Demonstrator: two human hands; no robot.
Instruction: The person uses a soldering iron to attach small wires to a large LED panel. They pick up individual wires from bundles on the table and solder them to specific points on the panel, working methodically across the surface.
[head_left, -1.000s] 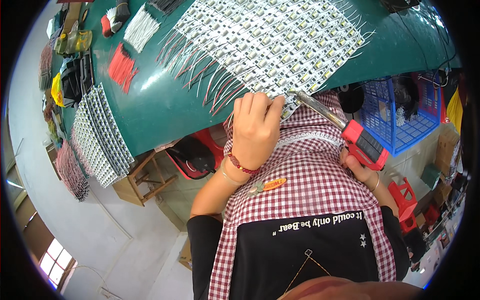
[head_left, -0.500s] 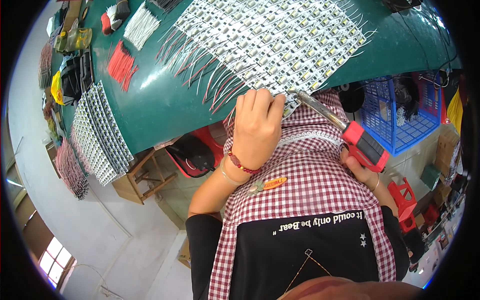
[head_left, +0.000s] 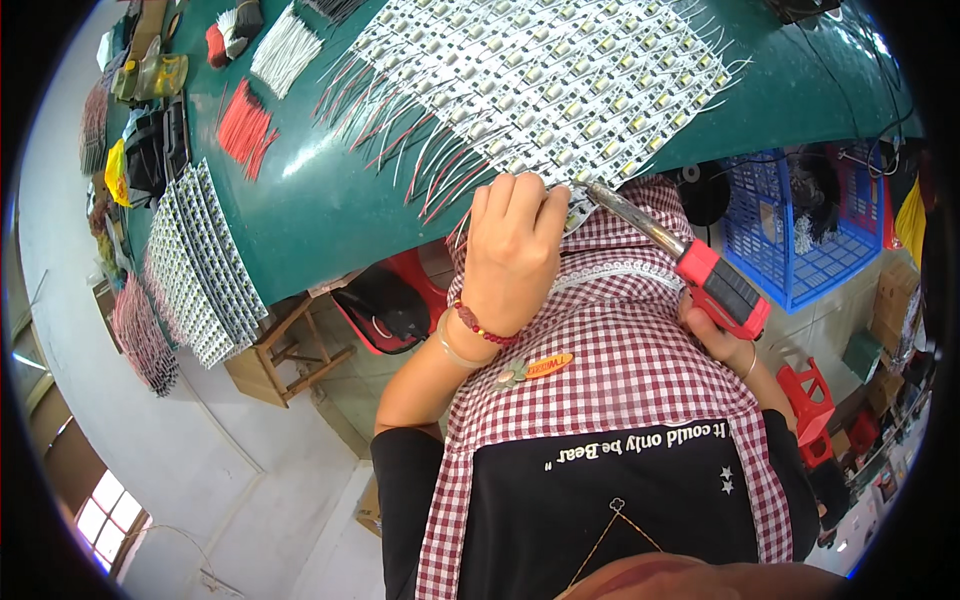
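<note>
L hand point(head_left: 512, 250) at PCBs point(head_left: 585, 70), R point(head_left: 725, 343) w/ sold. iron point(head_left: 720, 288).

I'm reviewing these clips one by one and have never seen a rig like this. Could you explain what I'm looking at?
There is no machine: these are a person's bare hands. The view comes from the left of two wide fisheye cameras worn on the head, looking down, so straight edges bend.

On the green table lies a large white sheet of small circuit boards with loose wires along its edges. Nearby are a bundle of thin red wires and one of thin white wires.

The right hand holds a red-and-black tool with a metal shaft, its tip at the sheet's near corner. The left hand is at that corner too; what its fingertips grip is hidden.
</note>
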